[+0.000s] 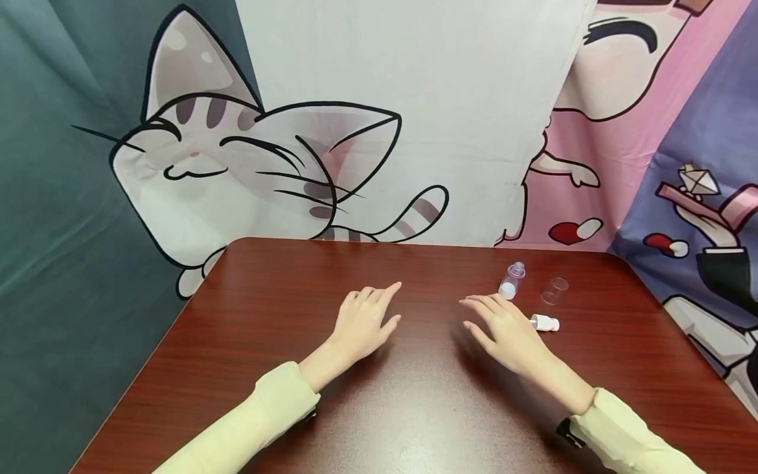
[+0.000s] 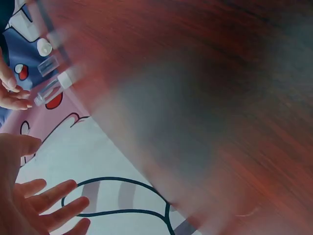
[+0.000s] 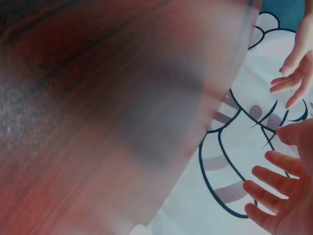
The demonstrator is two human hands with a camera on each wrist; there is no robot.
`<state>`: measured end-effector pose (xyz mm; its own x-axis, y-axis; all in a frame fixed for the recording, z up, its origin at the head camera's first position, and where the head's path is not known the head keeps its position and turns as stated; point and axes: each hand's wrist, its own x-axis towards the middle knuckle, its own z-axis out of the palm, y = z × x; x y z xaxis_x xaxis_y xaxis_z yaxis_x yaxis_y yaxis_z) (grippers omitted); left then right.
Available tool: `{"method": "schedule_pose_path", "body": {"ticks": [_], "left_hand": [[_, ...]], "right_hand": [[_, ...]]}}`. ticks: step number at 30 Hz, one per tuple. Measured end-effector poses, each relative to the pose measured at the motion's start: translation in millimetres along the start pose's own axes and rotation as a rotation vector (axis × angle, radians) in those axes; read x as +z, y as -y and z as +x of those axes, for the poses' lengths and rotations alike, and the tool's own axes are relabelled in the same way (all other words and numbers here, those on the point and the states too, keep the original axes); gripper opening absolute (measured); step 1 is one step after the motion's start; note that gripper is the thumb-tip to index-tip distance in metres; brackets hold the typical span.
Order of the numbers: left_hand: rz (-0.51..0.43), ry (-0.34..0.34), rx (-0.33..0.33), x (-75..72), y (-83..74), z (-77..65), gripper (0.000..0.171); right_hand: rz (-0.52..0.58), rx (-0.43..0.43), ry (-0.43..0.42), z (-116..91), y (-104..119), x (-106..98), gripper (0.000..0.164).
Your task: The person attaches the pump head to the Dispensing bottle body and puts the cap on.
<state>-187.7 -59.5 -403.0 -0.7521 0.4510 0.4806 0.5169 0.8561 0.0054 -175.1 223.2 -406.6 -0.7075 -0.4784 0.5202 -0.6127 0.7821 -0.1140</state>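
Both hands hover over a brown wooden table (image 1: pixel 426 395), palms down and holding nothing. My left hand (image 1: pixel 365 322) is left of the table's middle, fingers loosely extended, thumb apart. The right hand (image 1: pixel 503 332) is nearest to the small items at the right. Just beyond its fingers stands a small clear bottle (image 1: pixel 512 279) with a white lower part and no top on. A white spray-pump top (image 1: pixel 545 322) lies beside the right hand, partly hidden by it. Behind that top is a clear cap (image 1: pixel 555 290). In the left wrist view the bottle (image 2: pixel 48 91) also shows.
A cloth backdrop (image 1: pixel 367 79) with a cartoon cat hangs behind the table's far edge, with pink and blue printed parts to the right. Dark wrist straps (image 1: pixel 570 433) show under the pale sleeves (image 1: pixel 628 431). Glare lies on the tabletop between the forearms.
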Motion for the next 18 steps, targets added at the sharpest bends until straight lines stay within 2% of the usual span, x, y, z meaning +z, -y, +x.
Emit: {"method": "schedule_pose_path", "body": {"ticks": [7, 12, 18], "left_hand": [[-0.030, -0.073, 0.028, 1.9, -4.0, 8.8, 0.049], [-0.033, -0.067, 0.028, 2.5, -8.0, 14.3, 0.046], [-0.087, -0.083, 0.023, 3.5, -14.3, 22.2, 0.039]], "right_hand": [[0.005, 0.009, -0.042, 1, -7, -3, 0.034], [0.027, 0.022, -0.086, 0, -13, -3, 0.033], [0.063, 0.064, -0.099, -2, -19, -4, 0.028]]}}
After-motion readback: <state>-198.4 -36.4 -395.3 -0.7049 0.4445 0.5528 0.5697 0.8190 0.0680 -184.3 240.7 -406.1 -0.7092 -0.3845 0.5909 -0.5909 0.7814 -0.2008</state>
